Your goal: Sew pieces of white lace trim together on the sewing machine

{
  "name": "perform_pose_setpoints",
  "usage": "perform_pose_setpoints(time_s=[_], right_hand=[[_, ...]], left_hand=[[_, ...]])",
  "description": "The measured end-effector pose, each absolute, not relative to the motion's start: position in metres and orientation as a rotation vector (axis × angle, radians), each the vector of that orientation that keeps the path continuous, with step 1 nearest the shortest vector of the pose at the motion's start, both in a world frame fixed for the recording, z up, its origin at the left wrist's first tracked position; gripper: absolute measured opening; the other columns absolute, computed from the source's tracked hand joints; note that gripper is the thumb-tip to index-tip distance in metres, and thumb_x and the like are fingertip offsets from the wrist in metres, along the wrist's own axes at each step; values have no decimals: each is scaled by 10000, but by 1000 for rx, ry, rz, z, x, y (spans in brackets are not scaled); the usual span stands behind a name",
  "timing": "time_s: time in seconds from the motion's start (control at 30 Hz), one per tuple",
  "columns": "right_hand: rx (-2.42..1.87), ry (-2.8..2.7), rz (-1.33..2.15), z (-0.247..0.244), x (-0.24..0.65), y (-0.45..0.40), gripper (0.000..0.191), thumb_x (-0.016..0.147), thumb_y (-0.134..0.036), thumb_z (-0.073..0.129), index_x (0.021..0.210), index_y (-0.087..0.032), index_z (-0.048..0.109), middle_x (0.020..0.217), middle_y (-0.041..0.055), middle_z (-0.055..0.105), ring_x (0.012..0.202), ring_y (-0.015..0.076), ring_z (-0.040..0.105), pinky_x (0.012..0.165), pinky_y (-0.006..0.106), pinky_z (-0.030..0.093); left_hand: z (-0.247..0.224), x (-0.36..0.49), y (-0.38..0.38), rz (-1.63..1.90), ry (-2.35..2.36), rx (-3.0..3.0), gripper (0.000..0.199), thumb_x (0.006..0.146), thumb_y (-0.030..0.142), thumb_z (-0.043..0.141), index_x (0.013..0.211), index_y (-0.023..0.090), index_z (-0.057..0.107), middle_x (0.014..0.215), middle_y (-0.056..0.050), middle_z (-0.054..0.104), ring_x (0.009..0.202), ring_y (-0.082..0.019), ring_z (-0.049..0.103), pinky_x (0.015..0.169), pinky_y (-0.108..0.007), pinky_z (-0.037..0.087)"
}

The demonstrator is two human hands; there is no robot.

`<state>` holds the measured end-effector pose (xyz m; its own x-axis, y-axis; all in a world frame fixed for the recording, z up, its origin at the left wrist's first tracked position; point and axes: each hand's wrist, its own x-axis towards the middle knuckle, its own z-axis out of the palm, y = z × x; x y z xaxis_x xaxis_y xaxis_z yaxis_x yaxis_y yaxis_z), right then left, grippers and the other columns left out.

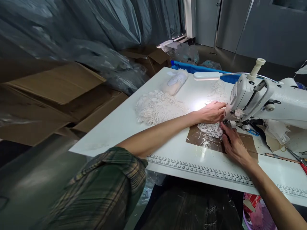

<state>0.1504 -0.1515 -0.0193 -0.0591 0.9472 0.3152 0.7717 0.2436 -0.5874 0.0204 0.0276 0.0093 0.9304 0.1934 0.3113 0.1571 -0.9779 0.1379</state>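
Cardboard boxes (57, 83) gape open at the left of the frame, with grey plastic sheeting (112, 19) hanging behind them along the upper left. At the lower left, a green plaid sleeve (103, 188) is bunched near the elbow of the left arm. The white tabletop (115, 134) starts right of the boxes, and a printed ruler (187, 166) runs along its near edge. Left of the frame's middle lies a heap of white lace (158, 107), with a pale wrapped bundle (176, 81) just above it.

Right of centre, the left hand (212, 111) rests on a lace piece (209, 129), fingers bent towards the needle area; whether they grip it cannot be told. This piece lies partly over a brown plate (206, 143), its right edge by the needle area. Above hangs a white lamp (208, 75), its glow falling on the table. The right hand (233, 145) reaches in from the lower right, index fingertip at the lace edge; whether finger and thumb pinch it is unclear.

A white sewing machine (283, 99) fills the right side. Below it, at the far right, lie red-handled scissors (296, 156).
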Motion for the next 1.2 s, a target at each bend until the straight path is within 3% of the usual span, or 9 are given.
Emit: perform_pose_setpoints(time_s=[0.07,0.17,0.3,0.43,0.57,0.7,0.8,0.93,1.2], right_hand=[[-1545,-1807,467,-14,161,-154,478,973,-314,385,1440,-240,458,1264,109,662,1148,245,621,1012,487,487],[-1512,-1838,492,-7,177,-158,365,951,-313,437,1246,-241,640,1184,90,696,1075,231,654,958,452,524],[-1394,-2081,382,-5,181,-162,305,908,-256,480,1072,-252,736,1115,70,718,1045,240,645,934,471,521],[-1420,-2179,263,-9,172,-167,328,897,-226,483,1109,-242,734,1077,76,726,1035,268,612,904,510,499],[-1452,-2184,212,-11,168,-171,324,907,-236,483,1123,-238,725,1106,88,714,1042,276,591,884,508,495],[-1437,-2152,176,-12,168,-172,300,910,-229,486,1088,-229,727,1070,93,713,990,265,600,842,482,505],[-1406,-2097,206,-12,169,-172,283,914,-213,486,1068,-242,721,1048,84,705,1001,247,618,855,463,519],[-1444,-1950,226,-14,172,-170,274,924,-218,479,1089,-238,697,1087,88,685,1029,231,639,886,443,539],[-1461,-2158,106,-15,167,-173,347,926,-218,473,1195,-274,686,1105,72,694,1025,263,590,834,461,495]], left_hand=[[14,6,22,580,217,3017,263,968,242,428,929,146,669,1042,-132,658,919,-210,593,862,-377,442],[16,-26,9,674,69,2941,221,939,273,496,838,187,673,939,-63,695,803,-167,599,803,-361,464],[7,-49,-10,450,-61,2878,198,948,226,490,959,184,684,1031,-81,712,841,-152,619,777,-315,484],[-3,-40,-21,523,168,2984,349,1029,199,344,880,159,656,870,-76,703,701,-139,559,694,-301,448],[-3,-30,-32,668,119,3068,384,1055,196,287,957,148,655,814,-77,675,697,-155,549,688,-312,414],[-3,-34,-42,513,81,3112,296,1050,296,393,1078,178,663,831,-65,662,750,-164,562,734,-322,411],[-6,-36,-46,509,102,3106,312,1041,290,418,947,189,697,787,-47,632,709,-144,531,739,-323,403],[-11,-36,-48,713,121,3091,376,1027,239,446,738,173,677,800,-47,630,699,-124,523,733,-327,413],[-9,-31,-51,1122,133,2916,290,987,192,517,741,138,659,966,-71,707,815,-137,635,789,-326,498]])
